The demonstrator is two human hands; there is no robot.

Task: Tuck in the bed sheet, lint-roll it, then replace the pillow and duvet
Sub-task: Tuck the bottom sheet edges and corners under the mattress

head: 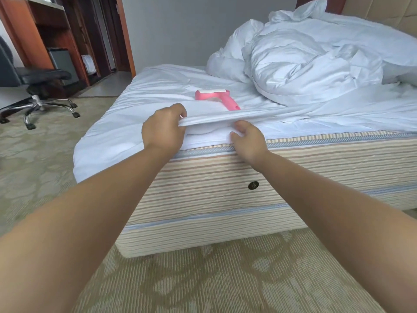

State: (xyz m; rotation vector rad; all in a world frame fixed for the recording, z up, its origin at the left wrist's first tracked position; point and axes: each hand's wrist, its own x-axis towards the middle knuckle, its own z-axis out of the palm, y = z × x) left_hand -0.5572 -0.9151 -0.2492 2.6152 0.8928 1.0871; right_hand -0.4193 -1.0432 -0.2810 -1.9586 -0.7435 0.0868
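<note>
Fingers (181, 114) of the left hand (163, 129) are curled shut over the raised edge of the white bed sheet (140, 91), pinching a fold of it up off the mattress (225, 177). Right hand (248, 140) sits just beside, lower, fingers bent & pushed in under the same lifted fold; looks like they have cloth too, but fingertips are hidden so can't say how firm.

Sheet lies across the mattress top, loose along the near side: striped mattress wall is bare w/ nothing tucked down over it, while at the left corner the cloth hangs over. So tucking is prob just starting on this side.

Handling: sheet is thin, light, limp. No stiffness, it'll sag & wrinkle wherever it isn't held, & drags whatever rests on it. Best hold is right at the hem, both hands apart, pull taut, then push under the mattress edge. Mattress looks thick & heavy, so lifting its edge needs more effort than the cloth does.

Pink lint roller (215, 98) lies on the sheet just beyond the hands; a hard tug could shift it. Duvet (304, 64) is bunched in a heap toward the headboard (383, 10), well apart from the hands. Pillow: can't pick it out in the white pile.
</note>
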